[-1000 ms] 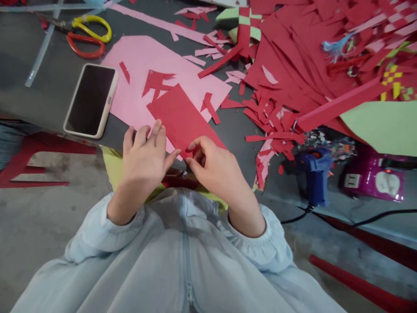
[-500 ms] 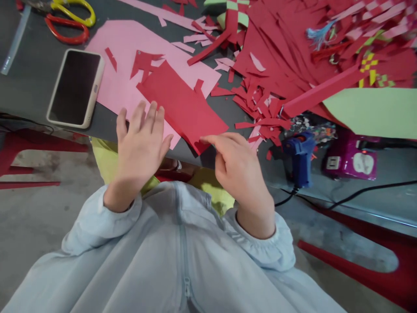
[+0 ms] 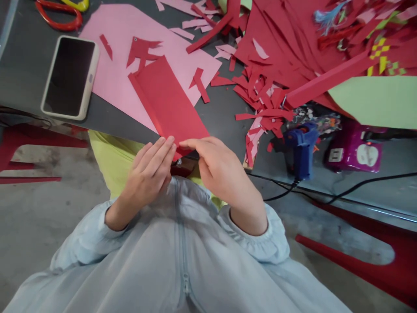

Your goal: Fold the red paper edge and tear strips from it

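A folded red paper (image 3: 172,95) lies slantwise on a pink sheet (image 3: 107,26), its near end sticking out past the table edge. At that near end my right hand (image 3: 224,169) pinches the corner with its index finger stretched along it. My left hand (image 3: 148,174) is at the same end, fingers straight and pressed together, tips on the paper's left corner; its thumb is hidden below. A narrow fold runs along the paper's left side. Red offcuts (image 3: 141,50) lie on the pink sheet just beyond.
A phone (image 3: 70,78) lies at left, below red-handled scissors (image 3: 58,17). Red and pink scraps (image 3: 260,95) are heaped to the right. A blue glue gun (image 3: 301,150) and purple power box (image 3: 355,150) stand nearby with black cables. A light green sheet (image 3: 378,102) lies far right.
The red paper has slid toward me and left, drawn by my right hand. My left hand has moved right and down to the paper's near end, its spread fingers now together.
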### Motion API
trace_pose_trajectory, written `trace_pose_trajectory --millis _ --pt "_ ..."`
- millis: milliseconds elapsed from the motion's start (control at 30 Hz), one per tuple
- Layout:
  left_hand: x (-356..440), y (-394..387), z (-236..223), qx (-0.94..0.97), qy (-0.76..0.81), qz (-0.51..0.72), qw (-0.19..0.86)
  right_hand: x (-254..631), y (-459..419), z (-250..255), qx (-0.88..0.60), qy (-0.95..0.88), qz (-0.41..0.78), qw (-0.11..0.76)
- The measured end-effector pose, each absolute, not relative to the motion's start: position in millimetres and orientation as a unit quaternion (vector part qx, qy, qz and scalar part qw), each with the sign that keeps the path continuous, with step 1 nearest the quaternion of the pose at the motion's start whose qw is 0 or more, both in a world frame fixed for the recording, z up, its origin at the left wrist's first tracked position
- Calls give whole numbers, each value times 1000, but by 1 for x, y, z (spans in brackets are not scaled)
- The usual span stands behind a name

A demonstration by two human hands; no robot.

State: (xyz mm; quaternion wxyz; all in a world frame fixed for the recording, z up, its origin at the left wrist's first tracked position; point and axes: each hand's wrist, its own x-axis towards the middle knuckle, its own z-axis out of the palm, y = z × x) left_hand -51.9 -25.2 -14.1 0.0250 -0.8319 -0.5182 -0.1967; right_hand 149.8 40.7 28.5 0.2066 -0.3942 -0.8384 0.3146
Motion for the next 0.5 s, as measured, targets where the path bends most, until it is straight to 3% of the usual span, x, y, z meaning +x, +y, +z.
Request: trace_pose_trajectory --millis 167,500 --pt "-53 -34 -23 -787 -576 -220 25 149 43 28 -420 -812 346 210" --pt "-53 -28 -29 -822 -540 -177 30 149 46 27 -423 -812 337 220"
